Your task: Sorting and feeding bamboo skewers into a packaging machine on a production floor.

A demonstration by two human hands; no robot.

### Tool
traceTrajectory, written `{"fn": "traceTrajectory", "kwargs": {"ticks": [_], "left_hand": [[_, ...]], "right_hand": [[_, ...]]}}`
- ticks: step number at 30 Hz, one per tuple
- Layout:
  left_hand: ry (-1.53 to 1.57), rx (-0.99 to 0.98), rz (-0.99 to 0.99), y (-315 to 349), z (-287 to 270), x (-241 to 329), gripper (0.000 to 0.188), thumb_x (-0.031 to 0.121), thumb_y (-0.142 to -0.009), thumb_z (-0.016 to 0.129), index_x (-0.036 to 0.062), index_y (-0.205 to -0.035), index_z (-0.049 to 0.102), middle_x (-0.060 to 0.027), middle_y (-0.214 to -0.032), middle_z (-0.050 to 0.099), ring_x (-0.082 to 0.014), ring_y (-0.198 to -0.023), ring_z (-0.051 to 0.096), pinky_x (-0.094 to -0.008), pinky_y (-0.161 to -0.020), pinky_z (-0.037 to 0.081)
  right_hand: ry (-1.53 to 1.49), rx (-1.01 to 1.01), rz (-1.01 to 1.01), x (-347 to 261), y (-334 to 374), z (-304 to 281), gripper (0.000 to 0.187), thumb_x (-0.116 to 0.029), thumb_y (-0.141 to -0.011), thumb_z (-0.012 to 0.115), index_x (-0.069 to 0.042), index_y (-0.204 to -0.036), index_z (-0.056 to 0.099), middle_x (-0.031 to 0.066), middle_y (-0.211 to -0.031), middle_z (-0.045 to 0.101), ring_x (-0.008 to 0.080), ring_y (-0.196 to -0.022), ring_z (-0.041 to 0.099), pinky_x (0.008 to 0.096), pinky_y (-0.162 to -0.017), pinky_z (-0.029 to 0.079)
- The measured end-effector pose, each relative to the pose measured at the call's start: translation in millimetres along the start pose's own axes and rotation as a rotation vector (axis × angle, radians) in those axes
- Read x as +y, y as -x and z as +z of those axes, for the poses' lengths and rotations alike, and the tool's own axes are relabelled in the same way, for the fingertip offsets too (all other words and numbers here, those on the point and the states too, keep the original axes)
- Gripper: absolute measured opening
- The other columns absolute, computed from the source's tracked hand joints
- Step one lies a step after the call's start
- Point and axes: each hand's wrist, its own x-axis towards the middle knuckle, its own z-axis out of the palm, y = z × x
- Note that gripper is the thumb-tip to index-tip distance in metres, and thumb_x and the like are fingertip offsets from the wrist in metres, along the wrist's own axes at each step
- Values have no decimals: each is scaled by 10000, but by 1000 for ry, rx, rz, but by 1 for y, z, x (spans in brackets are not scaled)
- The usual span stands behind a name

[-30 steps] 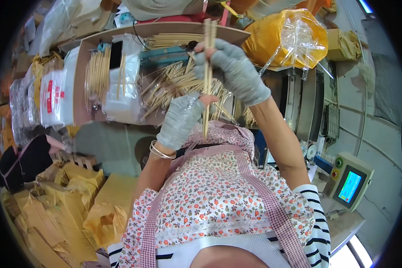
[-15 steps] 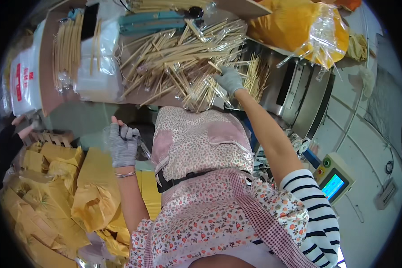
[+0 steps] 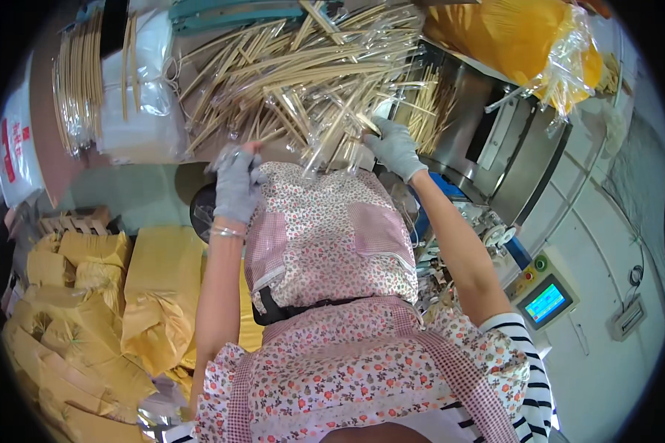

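Note:
My left hand (image 3: 236, 184), in a grey glove with a bare fingertip, is at the front edge of the table beside the pile. Its fingers are curled in, with shiny clear plastic about them; what they hold is blurred. My right hand (image 3: 396, 150), also gloved, is closed on the end of a few thin wooden sticks, like chopsticks (image 3: 369, 123), at the right side of the heap. A large heap of loose wooden sticks (image 3: 295, 70), many in clear plastic sleeves, covers the table in front of me.
Bundled sticks (image 3: 79, 81) and a stack of clear bags (image 3: 144, 122) lie at the left. A metal machine (image 3: 487, 140) and control screen (image 3: 545, 301) stand at the right. Yellow wrapped packages (image 3: 81, 325) are piled lower left. An orange sack (image 3: 509, 44) lies far right.
My left hand has moved up and right to the table edge by the heap. My right hand stays at the sticks. The whole view has shifted, and the table sits higher in it.

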Motion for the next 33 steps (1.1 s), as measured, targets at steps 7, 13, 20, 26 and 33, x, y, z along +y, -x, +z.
{"fn": "traceTrajectory", "kwargs": {"ticks": [7,13,20,26,33], "left_hand": [[-601,-127,360,-27,58,-2,169,198,-863,588,38,-905,624,-10,-808,609,-57,-728,508,-217,-622,424],[-171,-185,187,-21,28,33,135,231,-875,552,111,-882,613,-8,-706,591,-45,-436,388,-220,-360,306],[-325,-23,391,18,-4,19,187,278,-893,515,106,-890,588,3,-698,569,-47,-431,392,-204,-396,324],[-214,94,287,56,-44,-34,226,305,-890,539,83,-911,577,0,-649,545,-49,-412,410,-199,-372,351],[-230,151,275,81,-49,-61,262,333,-890,534,81,-930,591,20,-655,534,-44,-437,381,-205,-401,349]], "right_hand": [[-395,-165,198,-73,19,-36,308,-254,-749,593,11,-902,625,211,-719,598,296,-655,587,367,-653,466],[0,-128,73,-61,26,-27,384,-355,-776,537,-2,-887,637,220,-855,623,350,-801,595,397,-748,454],[22,117,186,-6,-20,10,323,-310,-775,543,-51,-946,629,230,-917,610,378,-907,572,440,-804,438],[55,591,-185,-37,-106,-1,373,-222,-748,614,-127,-1105,563,210,-1034,545,397,-927,541,464,-770,450],[312,278,-215,-75,-167,-12,337,-224,-748,595,-136,-1073,573,204,-1127,507,391,-965,536,442,-790,459]]}}
